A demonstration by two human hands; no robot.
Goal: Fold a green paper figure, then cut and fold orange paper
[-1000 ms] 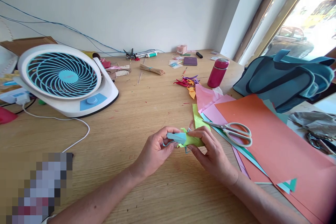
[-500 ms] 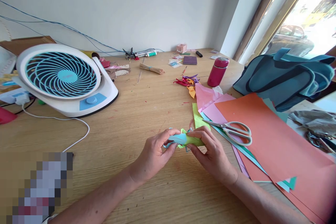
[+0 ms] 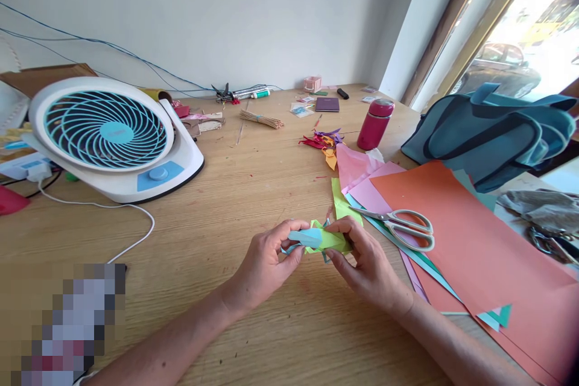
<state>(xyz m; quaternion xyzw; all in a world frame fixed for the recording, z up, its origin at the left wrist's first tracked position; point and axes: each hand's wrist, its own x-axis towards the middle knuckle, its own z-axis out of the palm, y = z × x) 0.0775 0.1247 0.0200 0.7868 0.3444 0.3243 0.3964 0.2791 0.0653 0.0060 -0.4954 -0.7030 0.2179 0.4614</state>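
Between my two hands, above the wooden table (image 3: 194, 259), is a small folded paper piece (image 3: 322, 237), light blue on the left and yellow-green on the right. My left hand (image 3: 270, 259) pinches its blue end between thumb and fingers. Around the green end, the thumb and fingers of my right hand (image 3: 365, 262) are closed. Thin blue strips of paper stick out beside the right fingers. A yellow-green paper sheet (image 3: 341, 198) lies just beyond my right hand. White-handled scissors (image 3: 409, 230) rest to its right on stacked coloured paper.
An orange sheet (image 3: 488, 241) tops the paper pile at right. Behind it stand a red flask (image 3: 376, 124) and a blue bag (image 3: 479, 132). A white fan (image 3: 190, 157) is at left, its cable (image 3: 140, 211) trailing on the table. Thin sticks (image 3: 261, 119) lie at the back.
My right fingers have shifted slightly on the green end, and more of the green paper shows. My left hand keeps its pinch on the blue end.
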